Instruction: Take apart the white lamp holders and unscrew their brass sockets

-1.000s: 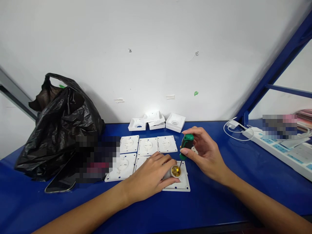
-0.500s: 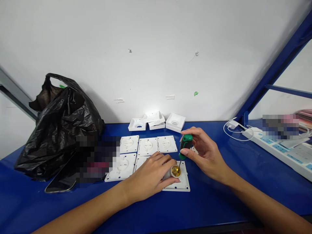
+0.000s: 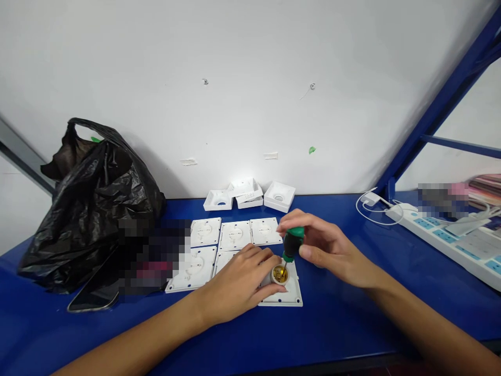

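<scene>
My left hand (image 3: 242, 279) is wrapped round a white lamp socket (image 3: 280, 274) with a brass-coloured inside. The socket sits on a white square base plate (image 3: 290, 297), its opening facing up. Over it, my right hand (image 3: 332, 248) holds a short green-and-black screwdriver (image 3: 293, 244) between thumb and fingers. The screwdriver leans slightly, and its shaft reaches down into the socket. What the tip touches is hidden inside. Several more white base plates (image 3: 235, 235) lie flat behind my left hand, one partly covered by it.
White square boxes (image 3: 279, 196) with round holes are piled against the wall. A black plastic bag (image 3: 102, 203) and a dark phone (image 3: 94, 292) are at the left. On the right lies a white power strip (image 3: 442, 232) with a cable, beside a blue frame post (image 3: 415, 141).
My right hand has shifted its fingers on the screwdriver handle, now lower and tilted a little differently. My left hand stays on the socket. The whole view has slid slightly.
</scene>
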`<state>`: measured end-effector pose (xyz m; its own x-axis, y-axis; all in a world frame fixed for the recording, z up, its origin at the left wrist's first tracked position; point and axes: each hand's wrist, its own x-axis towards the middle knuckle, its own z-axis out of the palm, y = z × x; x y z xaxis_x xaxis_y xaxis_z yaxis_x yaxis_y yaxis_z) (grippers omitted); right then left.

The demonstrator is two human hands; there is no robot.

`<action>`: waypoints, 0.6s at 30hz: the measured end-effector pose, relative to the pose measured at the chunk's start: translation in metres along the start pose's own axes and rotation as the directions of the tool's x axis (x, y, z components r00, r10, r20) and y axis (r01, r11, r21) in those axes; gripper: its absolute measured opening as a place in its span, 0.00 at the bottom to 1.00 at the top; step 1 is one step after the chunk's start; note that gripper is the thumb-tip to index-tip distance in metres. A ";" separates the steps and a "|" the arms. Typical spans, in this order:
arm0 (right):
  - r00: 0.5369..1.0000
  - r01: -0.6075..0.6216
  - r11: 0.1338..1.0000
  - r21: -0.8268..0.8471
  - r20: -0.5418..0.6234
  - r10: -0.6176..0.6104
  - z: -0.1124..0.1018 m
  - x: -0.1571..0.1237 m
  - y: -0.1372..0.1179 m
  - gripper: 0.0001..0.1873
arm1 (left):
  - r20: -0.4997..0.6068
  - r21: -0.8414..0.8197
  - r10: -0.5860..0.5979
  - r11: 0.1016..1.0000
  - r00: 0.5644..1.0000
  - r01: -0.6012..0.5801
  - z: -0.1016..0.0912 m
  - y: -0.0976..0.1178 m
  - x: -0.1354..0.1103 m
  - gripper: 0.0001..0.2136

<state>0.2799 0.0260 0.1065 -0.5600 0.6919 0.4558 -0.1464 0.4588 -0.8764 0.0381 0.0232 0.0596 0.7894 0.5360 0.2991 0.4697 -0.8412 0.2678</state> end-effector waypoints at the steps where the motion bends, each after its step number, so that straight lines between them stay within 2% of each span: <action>1: 0.999 0.019 1.000 -0.001 -0.033 -0.019 -0.001 0.000 0.000 0.16 | -0.005 0.001 0.004 1.000 1.000 -0.004 0.000 0.000 0.000 0.16; 5: 0.997 -0.078 0.995 0.055 -0.016 0.079 -0.004 0.001 0.001 0.17 | -0.021 0.006 0.004 1.000 1.000 -0.004 -0.001 0.002 0.000 0.15; 9: 0.994 -0.036 0.998 0.056 -0.101 0.041 -0.003 0.001 0.005 0.14 | -0.017 0.015 0.001 1.000 1.000 -0.001 -0.002 0.003 0.000 0.16; 13: 0.990 -0.098 0.993 0.069 -0.090 0.104 -0.002 0.001 0.008 0.19 | -0.010 0.023 -0.008 1.000 1.000 0.008 -0.002 0.003 0.000 0.17; 16: 0.991 -0.045 0.999 0.029 -0.122 0.048 -0.001 0.001 0.006 0.18 | -0.001 0.019 -0.015 1.000 1.000 0.016 -0.003 0.004 0.000 0.19; 18: 0.994 -0.055 0.998 0.022 -0.096 0.057 0.001 0.001 0.004 0.20 | 0.006 0.022 -0.020 1.000 1.000 0.019 -0.003 0.004 0.000 0.19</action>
<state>0.2781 0.0281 0.1027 -0.4863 0.7675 0.4177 -0.1329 0.4074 -0.9035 0.0388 0.0199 0.0638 0.7826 0.5519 0.2879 0.4935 -0.8320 0.2536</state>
